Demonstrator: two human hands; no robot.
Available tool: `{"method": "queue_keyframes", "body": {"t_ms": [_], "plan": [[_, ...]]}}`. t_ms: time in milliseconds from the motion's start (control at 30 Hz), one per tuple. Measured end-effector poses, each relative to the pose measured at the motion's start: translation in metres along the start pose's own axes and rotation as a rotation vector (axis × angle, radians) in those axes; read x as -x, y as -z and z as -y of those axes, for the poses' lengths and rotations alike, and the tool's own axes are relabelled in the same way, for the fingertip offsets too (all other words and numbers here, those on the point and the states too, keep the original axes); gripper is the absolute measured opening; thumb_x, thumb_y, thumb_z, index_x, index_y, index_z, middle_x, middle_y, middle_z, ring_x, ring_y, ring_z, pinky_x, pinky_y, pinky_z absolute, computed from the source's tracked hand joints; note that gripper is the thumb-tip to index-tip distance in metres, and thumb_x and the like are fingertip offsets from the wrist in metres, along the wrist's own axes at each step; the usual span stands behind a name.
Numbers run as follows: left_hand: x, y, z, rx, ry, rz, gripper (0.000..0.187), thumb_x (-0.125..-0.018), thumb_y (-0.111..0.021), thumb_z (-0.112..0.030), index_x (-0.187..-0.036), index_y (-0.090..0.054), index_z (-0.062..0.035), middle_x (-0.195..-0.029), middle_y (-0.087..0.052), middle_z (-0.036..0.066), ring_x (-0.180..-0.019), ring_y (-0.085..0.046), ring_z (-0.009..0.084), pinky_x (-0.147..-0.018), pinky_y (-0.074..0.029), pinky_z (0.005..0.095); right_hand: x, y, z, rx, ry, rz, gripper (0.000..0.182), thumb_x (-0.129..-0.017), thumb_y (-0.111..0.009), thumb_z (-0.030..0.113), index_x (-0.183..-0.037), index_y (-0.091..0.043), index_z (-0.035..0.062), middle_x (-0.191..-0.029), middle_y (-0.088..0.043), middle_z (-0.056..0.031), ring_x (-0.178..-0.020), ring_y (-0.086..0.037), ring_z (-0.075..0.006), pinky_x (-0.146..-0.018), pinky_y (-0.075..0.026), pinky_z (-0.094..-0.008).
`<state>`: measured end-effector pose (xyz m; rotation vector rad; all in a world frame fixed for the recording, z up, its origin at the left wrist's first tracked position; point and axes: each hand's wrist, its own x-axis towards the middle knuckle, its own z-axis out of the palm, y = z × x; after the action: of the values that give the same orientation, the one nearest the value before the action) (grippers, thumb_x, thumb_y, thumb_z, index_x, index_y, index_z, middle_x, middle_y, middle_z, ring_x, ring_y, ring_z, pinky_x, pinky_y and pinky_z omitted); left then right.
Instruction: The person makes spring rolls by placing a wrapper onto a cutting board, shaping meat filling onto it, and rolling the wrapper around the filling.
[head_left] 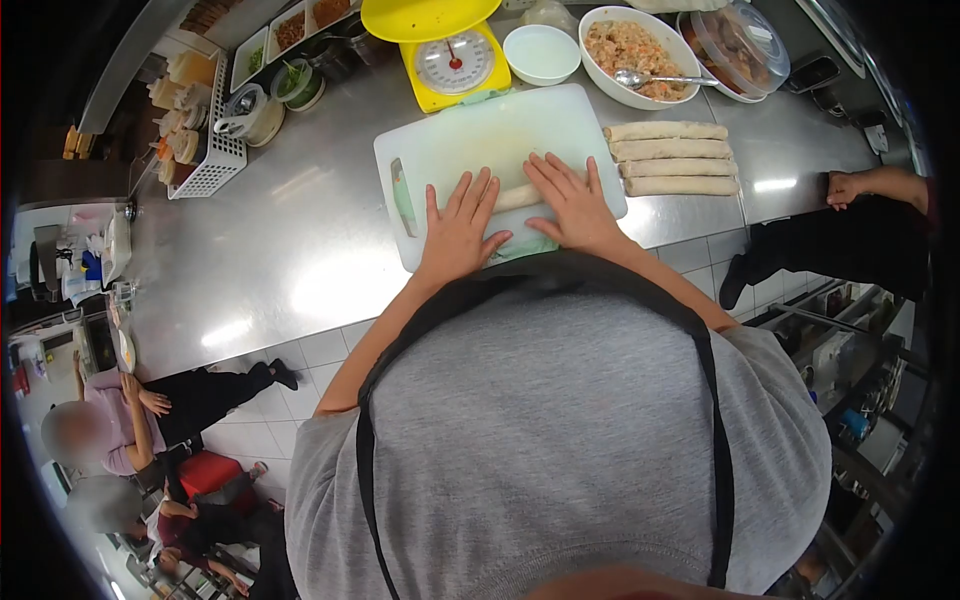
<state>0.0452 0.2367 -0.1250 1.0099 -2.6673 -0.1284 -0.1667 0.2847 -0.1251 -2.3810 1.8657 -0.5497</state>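
**Flat hands over a pale roll**

On the cutting board [470,135], a pale roll [517,197] lies crosswise near the board's near edge. The left hand [458,225] is unclenched, palm down with fingers spread, at the roll's left end; the right hand [578,208] is likewise open and flat, covering its right part. Neither grasps anything. Such spread palms probably share light pressure along the soft roll without pinching it; how firmly they press cannot be told.

Four similar rolls [672,149] lie in a row on the counter [290,225], just right of the board, seemingly lined up to save space within easy reach. Beyond them sits a bowl of chopped filling [625,45], its spoon [680,79] resting handle toward the right, likely for quick pickup. A smaller white bowl [541,55] stands between it and the yellow scale [453,65], whose dial faces the person.
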Motion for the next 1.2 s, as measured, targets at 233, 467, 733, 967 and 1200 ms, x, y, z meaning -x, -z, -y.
{"method": "queue_keyframes", "body": {"t_ms": [233, 467, 733, 967, 1200], "plan": [[-0.039, -0.008, 0.03, -0.058, 0.028, -0.041, 0.079, -0.08, -0.058, -0.052, -0.142, -0.031, -0.0121, -0.144, -0.035, 0.007, -0.134, -0.03, 0.0273, -0.105, -0.009, 0.0644, -0.037, -0.008, -0.017, 0.03, 0.057, 0.047, 0.076, -0.08, -0.061, 0.049, -0.141, -0.033, 0.0142, -0.144, -0.034, -0.0065, -0.135, -0.029, -0.0257, -0.106, -0.012, -0.0645], [-0.044, 0.012, 0.052, 0.18, -0.113, 0.099, 0.045, -0.078, -0.068, -0.03, -0.115, -0.055, -0.0072, -0.125, -0.052, 0.01, -0.117, -0.047, 0.0295, -0.096, -0.037, 0.0427, -0.06, 0.014, -0.046, -0.143, 0.136, 0.251, 0.045, -0.073, -0.071, 0.025, -0.112, -0.053, 0.0116, -0.115, -0.053, -0.0055, -0.112, -0.048, -0.0246, -0.091, -0.041, -0.0413], [-0.063, 0.035, 0.014, 0.333, -0.033, 0.172, 0.034, -0.078, -0.069, -0.017, -0.107, -0.055, -0.0072, -0.098, -0.062, 0.011, -0.093, -0.059, 0.0278, -0.079, -0.048, 0.0362, -0.033, 0.047, -0.05, -0.276, 0.042, 0.174, 0.028, -0.072, -0.071, 0.013, -0.094, -0.054, 0.0084, -0.093, -0.058, -0.0074, -0.091, -0.057, -0.0291, -0.077, -0.045, -0.0405], [-0.123, 0.013, -0.092, 0.474, -0.251, 0.225, 0.038, -0.077, -0.069, -0.019, -0.11, -0.054, -0.0097, -0.1, -0.062, 0.011, -0.095, -0.059, 0.0276, -0.08, -0.048, 0.0371, 0.069, 0.116, -0.107, -0.211, -0.243, 0.043, 0.031, -0.067, -0.072, 0.004, -0.093, -0.055, 0.0056, -0.092, -0.06, -0.0097, -0.091, -0.058, -0.0306, -0.077, -0.046, -0.0382], [-0.153, -0.035, -0.165, 0.481, -0.455, 0.252, 0.037, -0.076, -0.068, -0.02, -0.108, -0.052, -0.0106, -0.103, -0.058, 0.01, -0.097, -0.056, 0.0298, -0.078, -0.048, 0.0411, 0.13, 0.131, -0.158, -0.093, -0.491, 0.086, 0.033, -0.065, -0.072, 0.006, -0.092, -0.054, 0.0088, -0.095, -0.06, -0.0055, -0.095, -0.058, -0.0274, -0.083, -0.045, -0.039]]}}
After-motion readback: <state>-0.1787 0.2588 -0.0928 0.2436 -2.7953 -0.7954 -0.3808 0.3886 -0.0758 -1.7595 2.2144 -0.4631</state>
